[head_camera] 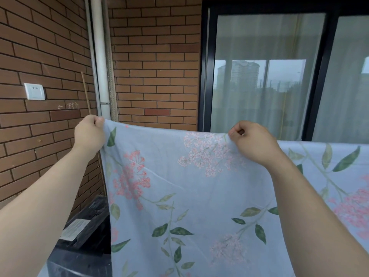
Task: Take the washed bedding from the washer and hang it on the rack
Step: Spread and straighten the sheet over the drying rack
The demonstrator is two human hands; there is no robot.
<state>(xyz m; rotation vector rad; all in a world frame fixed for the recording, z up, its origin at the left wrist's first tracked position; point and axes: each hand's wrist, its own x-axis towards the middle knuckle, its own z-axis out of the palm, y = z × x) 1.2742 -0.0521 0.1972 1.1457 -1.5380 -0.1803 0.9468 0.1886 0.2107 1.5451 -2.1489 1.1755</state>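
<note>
two hands, left (89, 132) and right (252, 141), fists pinching floral sheet (189, 196) edge

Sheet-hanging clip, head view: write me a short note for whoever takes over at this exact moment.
Left hand: shut on the sheet's top left corner.
Right hand: shut on the top edge, further right.
Sheet: floral, light blue, held up spread between both hands in front of the brick wall and window; its far right part runs level out of frame.
Done: sheet is out and unfolded.
Left: no rack shows, so I cannot tell whether it is hung; finish draping and straighten.
</note>
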